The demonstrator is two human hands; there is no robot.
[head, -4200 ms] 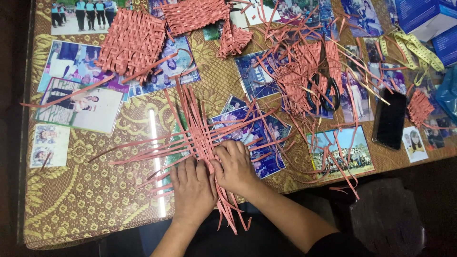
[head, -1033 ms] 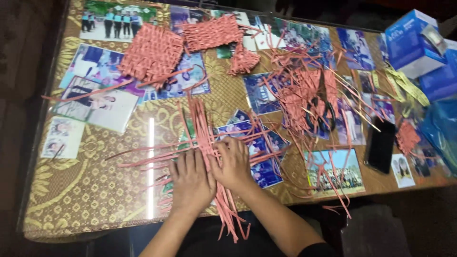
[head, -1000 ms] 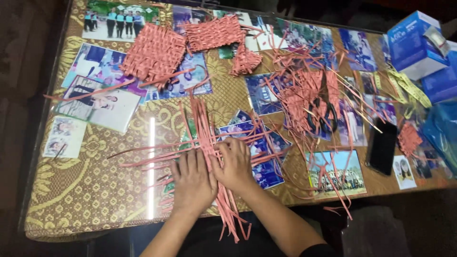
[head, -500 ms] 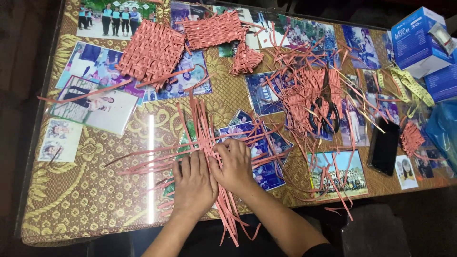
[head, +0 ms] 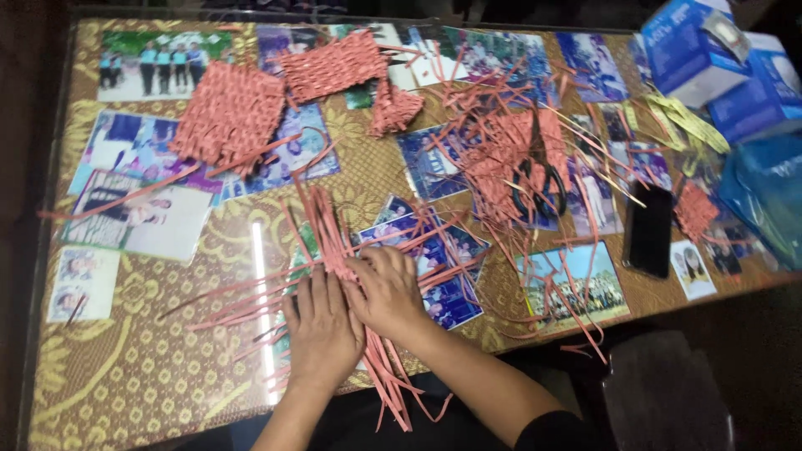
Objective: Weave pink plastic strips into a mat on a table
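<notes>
Table point(head: 125, 392) with patterned cloth and photos under glass. Far left, finished woven mats point(head: 230, 113); far right, loose pile of pink strips point(head: 510, 159) with scissors point(head: 535, 179), a black phone point(head: 650, 230), blue boxes point(head: 697, 42). Near centre, the crossed strips point(head: 330, 238) being woven. Left hand point(head: 322, 330) lies flat and open, pressing the strips down. Right hand point(head: 386, 288) is curled, fingertips on the crossing; can't tell if it pinches one. Best to keep the crossings pinned and snug before sliding any strip.
</notes>
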